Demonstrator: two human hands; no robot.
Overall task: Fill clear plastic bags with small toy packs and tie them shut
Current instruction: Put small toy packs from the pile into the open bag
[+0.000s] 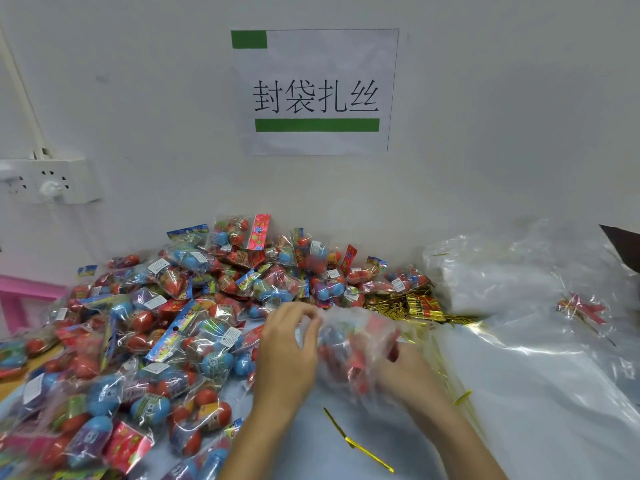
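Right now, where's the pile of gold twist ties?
In the head view, the pile of gold twist ties lies right of centre on the table, at the right edge of the heap of toy packs, just beyond the clear bag both hands hold.

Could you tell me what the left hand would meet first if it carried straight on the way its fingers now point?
Probably the clear bag its fingers already pinch; past that, the gold twist ties, though depth is unclear. The left hand points up and right.

White wall (pixel 485 116) bears a paper sign (pixel 317 91); power strip (pixel 48 181) mounted left.
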